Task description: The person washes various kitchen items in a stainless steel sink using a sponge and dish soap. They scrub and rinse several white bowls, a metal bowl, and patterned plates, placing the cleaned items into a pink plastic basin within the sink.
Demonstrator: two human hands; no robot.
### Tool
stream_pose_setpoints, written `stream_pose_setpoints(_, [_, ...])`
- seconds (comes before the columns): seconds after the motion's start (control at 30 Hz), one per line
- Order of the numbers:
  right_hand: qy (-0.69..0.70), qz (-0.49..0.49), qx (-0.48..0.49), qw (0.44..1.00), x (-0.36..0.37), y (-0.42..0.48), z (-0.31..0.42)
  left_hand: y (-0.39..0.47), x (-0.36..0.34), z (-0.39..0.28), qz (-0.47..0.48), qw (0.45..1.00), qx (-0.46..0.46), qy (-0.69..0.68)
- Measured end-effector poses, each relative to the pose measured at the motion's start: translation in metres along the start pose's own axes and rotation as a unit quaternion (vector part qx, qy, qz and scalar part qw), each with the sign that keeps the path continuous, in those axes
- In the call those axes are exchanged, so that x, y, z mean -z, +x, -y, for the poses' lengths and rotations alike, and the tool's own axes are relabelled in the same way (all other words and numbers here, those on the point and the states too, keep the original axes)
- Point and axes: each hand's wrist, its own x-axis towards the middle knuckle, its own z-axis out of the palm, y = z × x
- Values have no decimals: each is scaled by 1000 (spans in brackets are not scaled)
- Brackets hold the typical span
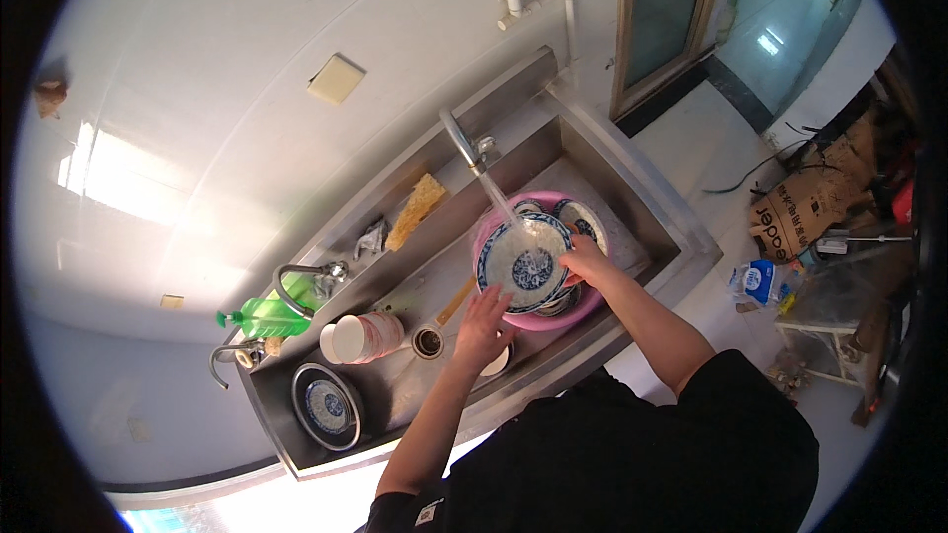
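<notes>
My right hand [586, 260] grips the right rim of a blue-and-white patterned plate [503, 248]. The fingers of my left hand [481, 329] lie over the plate's near-left rim; whether they grip it is unclear. Water runs from a curved metal faucet [461, 139] onto the tilted plate. Under it, a pink plastic basin [544, 322] holds more patterned dishes [585, 222], partly hidden by the plate. A pale bowl [498, 361] is partly covered by my left hand.
The stainless steel sink [474, 244] also holds a stack of bowls [363, 338], a metal basin [358, 414] with patterned plates [327, 407], and a wooden handle [453, 303] by the drain [428, 342]. On the ledge lie a yellow sponge [416, 211] and a green pump bottle [270, 317].
</notes>
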Motion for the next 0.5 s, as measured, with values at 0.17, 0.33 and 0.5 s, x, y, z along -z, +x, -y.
stream_pose_setpoints(0.17, [-157,-16,88,983,12,-11,34,29,-44,1,117,992,26,-50])
stream_pose_setpoints(0.33, [-228,-77,254,937,-4,-19,40,57,-60,5,29,950,187,-247])
stream_pose_setpoints(0.5, [-413,-229,518,713,-51,-13,17,79,-68,12,-39,759,286,-583])
